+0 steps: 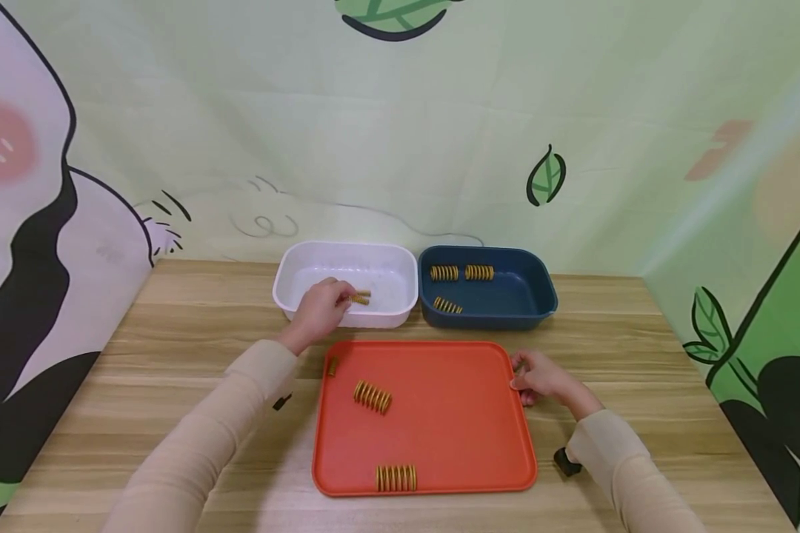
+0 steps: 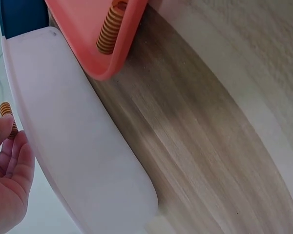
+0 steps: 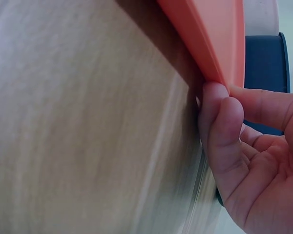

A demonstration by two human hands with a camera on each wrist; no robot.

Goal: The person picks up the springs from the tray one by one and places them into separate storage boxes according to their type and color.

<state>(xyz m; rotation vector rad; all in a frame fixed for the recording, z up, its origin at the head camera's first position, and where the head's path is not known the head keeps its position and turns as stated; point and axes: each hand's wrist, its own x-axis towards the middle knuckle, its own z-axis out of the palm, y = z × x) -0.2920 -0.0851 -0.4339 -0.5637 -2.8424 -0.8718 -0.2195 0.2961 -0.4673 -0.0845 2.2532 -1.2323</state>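
My left hand (image 1: pixel 321 309) reaches over the white bin (image 1: pixel 307 255) and pinches a small brass-coloured coil spring (image 2: pixel 9 109) between thumb and fingers. Another small spring (image 1: pixel 363 293) shows beside it in the head view, seemingly inside the bin. With thumb and fingers, my right hand (image 1: pixel 540 376) grips the right edge of the orange-red tray (image 1: pixel 453 414). On this tray lie a small spring (image 1: pixel 332 366) in the far left corner, a thick spring (image 1: pixel 372 397) left of the middle, and another thick spring (image 1: pixel 396 478) along the near rim.
Right of the white bin, touching it, stands a dark blue bin (image 1: pixel 527 296) with two thick springs (image 1: pixel 479 273) at its back and a slimmer-looking spring (image 1: pixel 447 305) nearer the front. Both bins stand on the wooden table (image 1: pixel 607 333) behind the tray, close to a printed cloth backdrop (image 1: pixel 240 148).
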